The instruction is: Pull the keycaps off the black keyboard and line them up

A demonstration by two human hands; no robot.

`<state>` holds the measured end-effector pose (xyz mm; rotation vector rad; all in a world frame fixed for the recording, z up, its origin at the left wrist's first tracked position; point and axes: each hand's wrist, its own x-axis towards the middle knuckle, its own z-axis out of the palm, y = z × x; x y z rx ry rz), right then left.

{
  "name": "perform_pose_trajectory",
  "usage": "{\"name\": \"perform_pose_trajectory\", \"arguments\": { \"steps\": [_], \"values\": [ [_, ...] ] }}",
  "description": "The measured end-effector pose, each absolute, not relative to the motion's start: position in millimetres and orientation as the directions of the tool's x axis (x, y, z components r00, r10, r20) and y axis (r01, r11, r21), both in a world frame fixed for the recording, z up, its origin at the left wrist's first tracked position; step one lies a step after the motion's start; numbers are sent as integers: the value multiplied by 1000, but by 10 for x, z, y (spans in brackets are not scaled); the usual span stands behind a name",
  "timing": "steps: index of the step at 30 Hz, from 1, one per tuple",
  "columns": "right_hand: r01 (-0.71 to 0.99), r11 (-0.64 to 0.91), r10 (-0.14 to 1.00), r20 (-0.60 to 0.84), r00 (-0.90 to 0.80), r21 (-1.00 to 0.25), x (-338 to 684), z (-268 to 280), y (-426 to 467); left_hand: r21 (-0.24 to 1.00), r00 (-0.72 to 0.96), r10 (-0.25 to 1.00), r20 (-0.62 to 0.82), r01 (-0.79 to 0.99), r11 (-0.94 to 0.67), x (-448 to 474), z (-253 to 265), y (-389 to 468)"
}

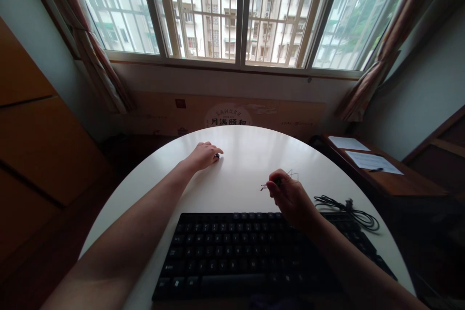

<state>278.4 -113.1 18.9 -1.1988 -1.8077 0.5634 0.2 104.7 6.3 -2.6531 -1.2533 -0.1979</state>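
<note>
My left hand (pixel 204 156) rests near the far side of the round white table, its fingers closed around a small black piece (pixel 217 157) that looks like a keycap; it is mostly hidden. In my right hand (pixel 286 193), above the far edge of the black keyboard (pixel 225 252), is a wire keycap puller (pixel 292 176). Thin wire loops stick out behind the fist, and a small pale tip with dark ends points left. The fingers hide its middle. The keyboard lies flat along the near side of the table, partly covered by my right forearm.
A coiled black cable (pixel 359 215) lies at the keyboard's far right end, on the white table (pixel 240 143). Beyond the table, a long printed cardboard box (pixel 272 111) leans below the window. At right, a brown wooden surface (pixel 407 185) carries paper sheets (pixel 374 162) and a pen (pixel 376 170).
</note>
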Motion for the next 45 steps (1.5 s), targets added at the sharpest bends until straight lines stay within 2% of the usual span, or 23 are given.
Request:
{"name": "perform_pose_trajectory", "arguments": {
  "steps": [11,13,16,18,19,21,23,26,28,31,34,37,41,45],
  "values": [
    [493,430,898,413,-150,-756,2782,197,-1135,-17,612,772,172,785,-619,-66,108,1078],
    [483,427,900,412,-143,-764,2785,196,-1132,62,603,754,260,769,-636,-98,248,1069],
    [407,424,904,400,-148,-809,2758,202,-1145,229,463,704,539,724,-651,-49,546,977],
    [305,414,910,380,-167,-858,2707,207,-1176,346,333,706,626,692,-633,86,735,844],
    [253,403,913,366,-181,-880,2672,207,-1199,391,296,722,625,683,-617,182,807,758],
    [178,375,916,334,-222,-910,2590,200,-1249,462,339,788,514,664,-587,412,885,557],
    [160,352,913,300,-278,-922,2507,180,-1293,475,502,817,285,666,-575,658,871,342],
    [205,329,907,248,-341,-922,2410,135,-1322,370,611,791,37,727,-578,980,720,56],
    [248,325,910,230,-346,-913,2370,102,-1316,266,616,787,-36,765,-587,1131,579,-70],
    [288,338,914,239,-329,-896,2337,61,-1286,173,629,765,-139,776,-606,1244,379,-130],
    [296,340,918,247,-312,-893,2319,32,-1247,130,679,713,-176,734,-667,1252,235,-80],
    [298,304,930,214,-298,-905,2312,4,-1204,141,736,665,-126,677,-723,1226,154,-17],
    [280,249,934,153,-323,-927,2320,-7,-1169,118,741,660,-123,672,-731,1212,125,11],
    [389,329,908,176,-380,-860,2320,72,-1200,128,733,662,-154,679,-723,1218,157,-10]
  ]
}}
